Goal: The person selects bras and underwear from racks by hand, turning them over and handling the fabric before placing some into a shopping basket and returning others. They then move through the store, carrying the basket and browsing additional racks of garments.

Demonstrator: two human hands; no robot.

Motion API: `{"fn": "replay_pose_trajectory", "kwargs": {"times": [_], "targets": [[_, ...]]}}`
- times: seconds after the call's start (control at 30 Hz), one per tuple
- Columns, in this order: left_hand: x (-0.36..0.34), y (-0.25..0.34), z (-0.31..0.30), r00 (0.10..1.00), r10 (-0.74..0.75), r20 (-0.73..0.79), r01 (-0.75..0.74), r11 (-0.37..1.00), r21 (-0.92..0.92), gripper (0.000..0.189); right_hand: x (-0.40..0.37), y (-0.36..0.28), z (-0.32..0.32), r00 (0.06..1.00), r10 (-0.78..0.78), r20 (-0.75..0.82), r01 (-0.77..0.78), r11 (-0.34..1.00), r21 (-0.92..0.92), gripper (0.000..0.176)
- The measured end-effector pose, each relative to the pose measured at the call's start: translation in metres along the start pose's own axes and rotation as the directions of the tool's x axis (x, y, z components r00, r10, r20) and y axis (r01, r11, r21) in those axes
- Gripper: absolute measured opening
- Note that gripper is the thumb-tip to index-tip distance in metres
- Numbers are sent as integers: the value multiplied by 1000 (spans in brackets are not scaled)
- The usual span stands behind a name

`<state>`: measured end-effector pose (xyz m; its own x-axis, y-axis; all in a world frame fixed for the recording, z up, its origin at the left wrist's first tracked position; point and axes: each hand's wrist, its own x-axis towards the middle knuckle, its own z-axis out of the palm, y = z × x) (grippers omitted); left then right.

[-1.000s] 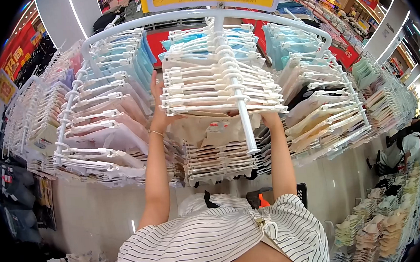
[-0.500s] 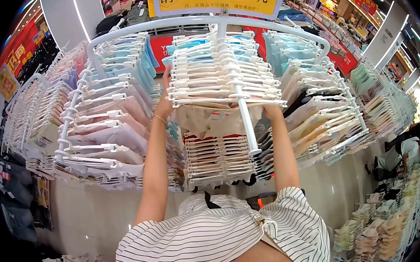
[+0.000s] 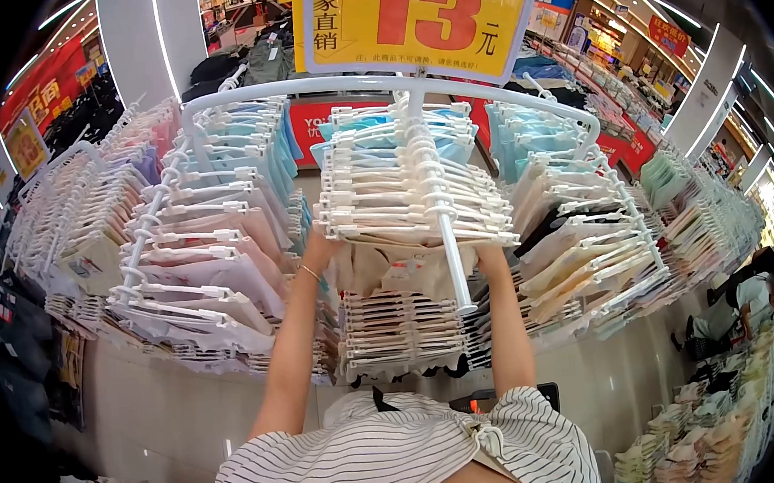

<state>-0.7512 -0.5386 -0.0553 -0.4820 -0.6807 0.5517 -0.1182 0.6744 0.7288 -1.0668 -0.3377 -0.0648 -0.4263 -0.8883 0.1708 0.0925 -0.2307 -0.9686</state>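
Note:
A row of white clip hangers (image 3: 414,186) hangs along the middle arm of the rack, carrying pale blue garments at the back and cream ones in front. At the left end of the front hangers is my left hand (image 3: 319,246), with a thin bracelet at its wrist. My right hand (image 3: 492,259) is at the opposite end, beside the cream garment (image 3: 380,267). Both hands touch the sides of this front bunch. Their fingers are mostly hidden behind hangers and cloth, so their grip does not show.
The white rack's bar (image 3: 458,277) juts toward me between my arms. Side rows of garments hang left (image 3: 235,252) and right (image 3: 575,237). Below is another hanger row (image 3: 402,326). A yellow price sign (image 3: 421,19) stands above. A person (image 3: 750,297) is at far right.
The view has tilted up, showing more of the sign. My left hand has come down from farther along the row to the front hangers, its raised fingers now mostly hidden.

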Motion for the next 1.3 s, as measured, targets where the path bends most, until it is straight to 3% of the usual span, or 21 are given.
{"fn": "replay_pose_trajectory", "kwargs": {"times": [0.03, 0.07, 0.17, 0.23, 0.3, 0.37, 0.43, 0.5, 0.6, 0.7, 0.87, 1.0, 1.1, 1.17, 1.27, 1.3], "targets": [[-3, 9, -1, 998, 62, -32, -60, 997, 57, 40, -3, -2, 6, 999, -22, -29, 21, 998, -58, 50], [-8, 15, -3, 991, 125, -39, -120, 985, 120, 40, -11, -5, 11, 995, 64, -79, -58, 995, 79, 49], [-24, 35, -9, 998, 62, -28, -58, 991, 119, 40, -20, 11, 2, 997, -71, -14, 71, 997, 6, 49], [-36, 33, -7, 998, -9, -61, 12, 998, 59, 38, -38, -1, 11, 999, 10, -51, -6, 996, 85, 47], [-45, 30, -6, 998, -8, -69, 14, 997, 78, 37, -53, -13, 24, 992, -106, -74, 109, 993, 43, 38], [-51, 28, -5, 988, 153, -26, -140, 947, 288, 34, -64, -22, 31, 990, -83, -118, 90, 994, 55, 40], [-52, 74, -10, 997, 27, -76, -31, 998, -50, 30, -74, -26, 33, 977, -150, -151, 149, 989, -19, 40], [-60, 105, -13, 973, -224, -51, 188, 906, -379, 28, -89, -40, 44, 972, -90, -217, 99, 995, 29, 46], [-73, 111, -3, 980, -149, -135, 59, 856, -513, 27, -104, -43, 54, 949, -72, -308, 87, 996, 34, 52], [-86, 107, -1, 982, -169, -83, 113, 882, -457, 24, -117, -42, 57, 949, -39, -313, 80, 990, 119, 54], [-102, 119, -6, 968, -236, -91, 173, 881, -441, 24, -133, -32, 53, 947, -37, -318, 67, 994, 82, 57], [-106, 132, -17, 968, -217, -127, 182, 953, -242, 23, -148, -62, 66, 929, 40, -367, 10, 991, 133, 50], [-114, 136, -22, 944, -323, -72, 281, 896, -344, 24, -158, -73, 70, 924, 111, -365, -16, 967, 253, 49], [-121, 129, -19, 920, -391, -31, 320, 795, -516, 24, -164, -66, 66, 944, 130, -304, -1, 920, 391, 48], [-134, 107, -14, 864, -486, 128, 420, 559, -715, 31, -180, -63, 68, 956, 242, -165, -87, 772, 629, 47], [-141, 111, -12, 843, -488, 226, 429, 355, -830, 33, -185, -63, 72, 948, 261, -180, -89, 765, 638, 46]]}}
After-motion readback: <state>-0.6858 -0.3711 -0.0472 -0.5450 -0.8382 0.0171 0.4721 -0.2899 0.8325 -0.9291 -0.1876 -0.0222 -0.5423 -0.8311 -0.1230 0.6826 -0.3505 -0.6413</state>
